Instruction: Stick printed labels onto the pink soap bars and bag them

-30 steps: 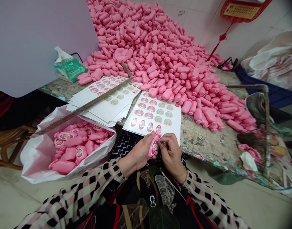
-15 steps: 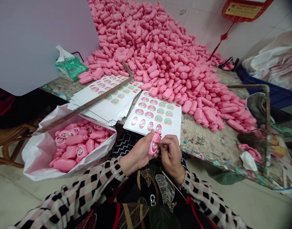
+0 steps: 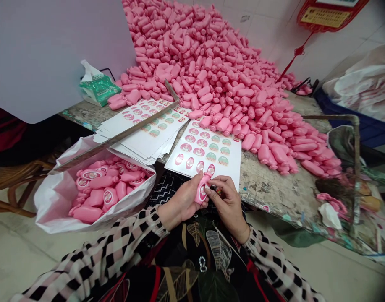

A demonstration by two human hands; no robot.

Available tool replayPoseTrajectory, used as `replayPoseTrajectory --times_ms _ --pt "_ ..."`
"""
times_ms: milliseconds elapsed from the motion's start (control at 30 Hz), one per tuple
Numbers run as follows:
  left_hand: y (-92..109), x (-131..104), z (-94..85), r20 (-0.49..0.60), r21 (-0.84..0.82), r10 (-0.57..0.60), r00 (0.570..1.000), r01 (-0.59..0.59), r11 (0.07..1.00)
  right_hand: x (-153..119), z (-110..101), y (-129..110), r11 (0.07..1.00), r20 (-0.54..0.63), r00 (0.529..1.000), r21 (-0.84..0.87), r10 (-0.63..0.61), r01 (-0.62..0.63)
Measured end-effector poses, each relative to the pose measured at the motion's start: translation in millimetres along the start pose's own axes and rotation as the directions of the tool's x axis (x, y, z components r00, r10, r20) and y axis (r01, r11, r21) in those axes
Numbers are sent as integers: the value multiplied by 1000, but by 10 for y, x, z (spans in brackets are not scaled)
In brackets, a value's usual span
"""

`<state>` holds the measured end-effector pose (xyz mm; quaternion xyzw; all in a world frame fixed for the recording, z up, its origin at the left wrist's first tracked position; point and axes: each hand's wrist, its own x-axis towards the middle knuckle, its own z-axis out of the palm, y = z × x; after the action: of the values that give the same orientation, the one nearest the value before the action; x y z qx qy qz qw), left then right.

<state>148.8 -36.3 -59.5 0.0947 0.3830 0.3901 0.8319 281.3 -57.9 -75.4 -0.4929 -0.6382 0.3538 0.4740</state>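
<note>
A small pink plastic bottle with an oval label on its front is gripped in my left hand, tilted, neck pointing up and away. My right hand closes on the bottle's right side, its thumb against the label and its fingers bent. Just beyond both hands lies a sticker sheet with rows of pink and green labels. A white sack to the left holds several labelled pink bottles.
A huge heap of pink bottles covers the back of the worn table. More sticker sheets lie at left under a metal bar. A green tissue pack, a metal frame and a blue crate stand around.
My right thumb has shifted from beside the bottle onto its label, and the right hand's fingers have opened out somewhat. The left hand keeps its hold; the view has moved slightly.
</note>
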Motion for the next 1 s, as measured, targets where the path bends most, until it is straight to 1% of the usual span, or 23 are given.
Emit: replayPoseTrajectory --times_ms 133,200,267,367,433,533,600,700,800,867,1000 --pt "2 -13 13 -53 -5 24 998 -24 1000 -27 14 -13 996 67 998 85 -7 1" --pt "1 -19 14 -66 -11 29 997 -30 999 -35 24 -10 995 72 997 97 -1 -6" --pt "-5 -20 12 -59 -6 22 998 -23 1000 -31 33 6 997 31 999 78 15 -17" --pt "-20 -12 2 -13 44 2 1000 -1 999 -7 37 45 999 -45 999 45 26 -24" --pt "-28 -4 -6 13 83 -15 1000 14 996 12 32 69 999 -91 995 48 29 -25" --pt "-30 2 -18 15 105 -30 999 28 994 23 18 78 996 -138 989 74 59 -49" --pt "-23 2 -22 6 94 -26 1000 25 995 14 13 63 995 -128 989 82 70 -60" --pt "-13 4 -23 -8 36 -28 1000 28 999 -11 18 36 995 -67 996 79 64 -59" --pt "-12 8 -16 -3 1 -36 999 36 999 -21 33 37 996 -42 997 67 69 -66" --pt "-14 5 -8 -7 38 -42 999 43 998 -17 41 56 995 -47 996 75 76 -72" --pt "-14 -16 13 -66 147 -38 997 48 988 1 45 90 991 -45 996 113 81 -75"
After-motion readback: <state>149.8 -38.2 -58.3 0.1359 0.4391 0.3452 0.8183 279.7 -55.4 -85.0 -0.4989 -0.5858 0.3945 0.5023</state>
